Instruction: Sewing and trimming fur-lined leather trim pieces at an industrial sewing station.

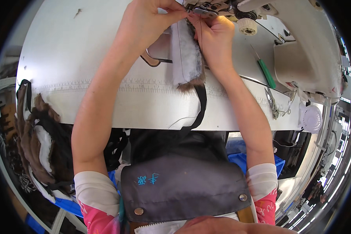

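My left hand (pixel 154 17) is raised to the needle area of a white sewing machine (pixel 304 43), thumb and fingertip pressed together. What they pinch is too small to tell. My right hand (pixel 217 39) comes in from the other side, its fingers closed and their tips meeting the left ones under the machine head. Below them a strip of brown fur with white fluffy backing (pixel 187 58) lies on the table, its upper end hidden by the fingers. Thin dark threads run down over the strip. A black strap (pixel 201 105) trails from its lower end over the table edge.
A green-handled awl (pixel 266 74) and small metal thread snips (pixel 273 104) lie right on the white table (pixel 144 107). A white round fan (pixel 311 118) stands at the right corner. Brown fur strips (pixel 39 144) hang in a pile at the left edge. A blue bin (pixel 238 160) sits below.
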Tool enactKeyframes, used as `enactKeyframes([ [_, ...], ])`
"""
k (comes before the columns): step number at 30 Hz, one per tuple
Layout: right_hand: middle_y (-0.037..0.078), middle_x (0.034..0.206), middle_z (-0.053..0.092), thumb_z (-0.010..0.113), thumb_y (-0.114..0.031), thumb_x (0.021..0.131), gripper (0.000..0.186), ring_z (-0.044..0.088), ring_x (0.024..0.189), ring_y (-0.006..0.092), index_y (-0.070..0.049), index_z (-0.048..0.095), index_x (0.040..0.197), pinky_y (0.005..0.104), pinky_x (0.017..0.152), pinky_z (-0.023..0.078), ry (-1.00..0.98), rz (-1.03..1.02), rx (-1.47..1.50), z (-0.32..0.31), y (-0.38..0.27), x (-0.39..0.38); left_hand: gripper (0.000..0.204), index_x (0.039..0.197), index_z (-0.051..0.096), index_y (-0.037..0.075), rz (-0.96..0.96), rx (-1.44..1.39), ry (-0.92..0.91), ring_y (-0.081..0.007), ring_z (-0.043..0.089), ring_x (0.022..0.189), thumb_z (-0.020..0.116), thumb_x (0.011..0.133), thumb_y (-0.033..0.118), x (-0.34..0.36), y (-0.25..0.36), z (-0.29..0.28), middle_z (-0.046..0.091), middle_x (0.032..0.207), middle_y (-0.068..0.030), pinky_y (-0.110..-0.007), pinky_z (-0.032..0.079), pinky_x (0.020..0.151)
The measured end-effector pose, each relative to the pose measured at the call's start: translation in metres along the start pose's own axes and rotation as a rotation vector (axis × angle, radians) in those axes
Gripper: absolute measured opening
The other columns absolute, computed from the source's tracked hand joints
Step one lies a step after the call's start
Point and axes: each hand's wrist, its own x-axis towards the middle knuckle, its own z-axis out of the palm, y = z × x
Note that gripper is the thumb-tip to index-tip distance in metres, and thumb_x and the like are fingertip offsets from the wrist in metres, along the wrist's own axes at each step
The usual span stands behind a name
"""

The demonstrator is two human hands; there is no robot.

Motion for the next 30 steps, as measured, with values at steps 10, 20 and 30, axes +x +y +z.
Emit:
enactKeyframes([
  [10,0.016,0.068,0.060,0.056,-0.014,0.082,0.013,0.059,0.066,0.0332,-0.001,0.057,0.078,0.0400,0.062,0.045,-0.290,0.035,-0.412,-0.048,-0.015,-0.017,0.011,0.079,0.066,-0.004,0.060,0.114,0.121,-0.0192,0.058,0.065,0.064,0.074,0.006,-0.004,0.005,0.009,0.062,0.071,-0.0130,-0.029,0.046,0.061],
  [20,0.004,0.065,0.057,0.056,-0.008,0.085,0.009,0.051,0.055,0.0079,-0.001,0.061,0.088,0.0200,0.052,0.040,-0.092,0.133,-0.305,-0.094,-0.017,-0.054,0.012,0.082,0.066,0.000,0.131,0.056,0.168,-0.0112,0.057,0.063,0.065,0.076,0.010,-0.002,-0.001,0.013,0.064,0.072,-0.0058,-0.024,0.044,0.059],
  [30,-0.003,0.071,0.057,0.056,-0.007,0.086,0.016,0.051,0.060,0.0016,-0.003,0.064,0.099,0.0147,0.048,0.036,-0.085,0.147,-0.197,-0.093,-0.011,-0.053,0.012,0.087,0.068,0.007,0.264,0.099,0.185,-0.0068,0.056,0.070,0.067,0.076,0.012,-0.002,-0.011,0.012,0.064,0.075,0.0002,-0.022,0.043,0.067],
])
